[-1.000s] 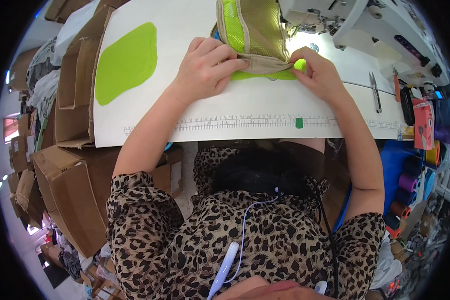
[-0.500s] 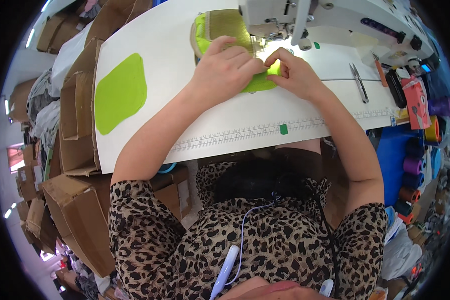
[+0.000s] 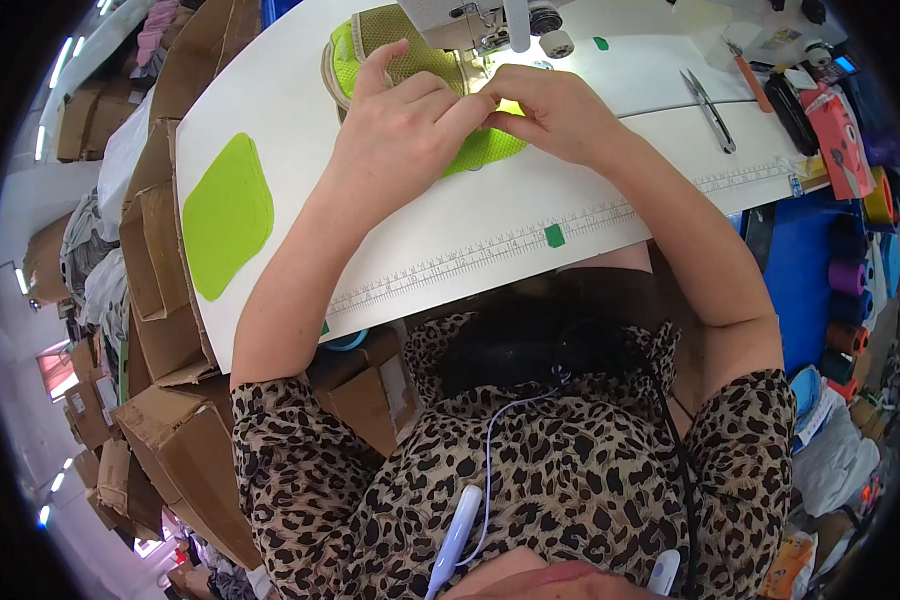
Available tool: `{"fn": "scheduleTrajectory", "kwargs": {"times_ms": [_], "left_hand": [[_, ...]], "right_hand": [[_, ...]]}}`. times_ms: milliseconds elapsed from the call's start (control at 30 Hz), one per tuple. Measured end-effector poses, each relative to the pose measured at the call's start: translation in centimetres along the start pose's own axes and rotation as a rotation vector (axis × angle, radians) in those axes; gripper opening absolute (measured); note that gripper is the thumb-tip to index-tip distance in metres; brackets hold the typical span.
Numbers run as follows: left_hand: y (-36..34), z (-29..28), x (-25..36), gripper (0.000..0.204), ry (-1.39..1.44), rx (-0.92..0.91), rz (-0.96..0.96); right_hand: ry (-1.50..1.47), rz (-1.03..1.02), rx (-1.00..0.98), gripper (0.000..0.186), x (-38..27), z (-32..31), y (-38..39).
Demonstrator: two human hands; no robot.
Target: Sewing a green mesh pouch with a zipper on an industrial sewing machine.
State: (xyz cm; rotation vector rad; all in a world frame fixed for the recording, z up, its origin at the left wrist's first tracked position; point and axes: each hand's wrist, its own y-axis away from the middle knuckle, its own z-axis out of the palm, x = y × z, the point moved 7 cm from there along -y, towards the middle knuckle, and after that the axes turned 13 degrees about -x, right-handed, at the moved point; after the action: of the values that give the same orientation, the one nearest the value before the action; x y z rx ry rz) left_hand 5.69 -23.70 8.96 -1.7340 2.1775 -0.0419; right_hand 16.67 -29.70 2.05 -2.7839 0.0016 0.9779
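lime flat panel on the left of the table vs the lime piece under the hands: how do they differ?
The flat lime panel lies alone, untouched and fully visible; the lime piece at the sewing machine is pinned by the left hand and right hand, mostly covered. The panel is a single flat layer; the piece joins an olive mesh part. Both are the same bright lime, on the white table.

- Two bare hands at the sewing machine: the left hand point(image 3: 405, 125) and the right hand point(image 3: 555, 110).
- One sewing machine point(image 3: 480, 20).
- One lime and olive mesh piece point(image 3: 390, 50) under the hands.
- One loose lime fabric panel point(image 3: 227, 215) lying flat on the table.
- One white table point(image 3: 490, 220).
- One pair of scissors point(image 3: 710, 108).
- Two small green markers: one point(image 3: 554, 236), another point(image 3: 600, 43).
- Cardboard boxes point(image 3: 170, 300): many, too stacked to count.
- Thread spools point(image 3: 850, 275): several, partly hidden.
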Motion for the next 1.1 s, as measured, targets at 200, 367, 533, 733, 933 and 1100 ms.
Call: {"fn": "scheduleTrajectory", "kwargs": {"times_ms": [200, 367, 533, 733, 933, 1100], "left_hand": [[0.3, -0.9, 1.5, 0.018, 0.076, 0.094, -0.002], [6.5, 3.1, 3.2, 0.027, 0.494, -0.036, 0.037], [4.4, 4.3, 0.7, 0.036, 0.515, 0.012, -0.191], [4.5, 6.1, -0.3, 0.024, 0.692, -0.153, -0.285], [5.6, 4.3, 0.0, 0.032, 0.948, -0.056, -0.407], [6.4, 5.3, 0.6, 0.044, 1.025, -0.102, -0.413]], "right_hand": [[0.367, -0.208, 0.191, 0.011, -2.2, -0.4, 0.9], [0.279, -0.137, 0.252, 0.011, -2.1, -0.7, 2.1], [-0.186, 0.047, 0.289, 0.013, -0.3, -1.1, 2.2], [0.093, -0.009, 0.010, 0.018, -3.3, 0.2, 3.0], [0.494, -0.271, 0.060, 0.019, -6.1, 1.2, 4.9], [0.532, -0.245, 0.117, 0.020, -7.7, 1.6, 5.7]]}}
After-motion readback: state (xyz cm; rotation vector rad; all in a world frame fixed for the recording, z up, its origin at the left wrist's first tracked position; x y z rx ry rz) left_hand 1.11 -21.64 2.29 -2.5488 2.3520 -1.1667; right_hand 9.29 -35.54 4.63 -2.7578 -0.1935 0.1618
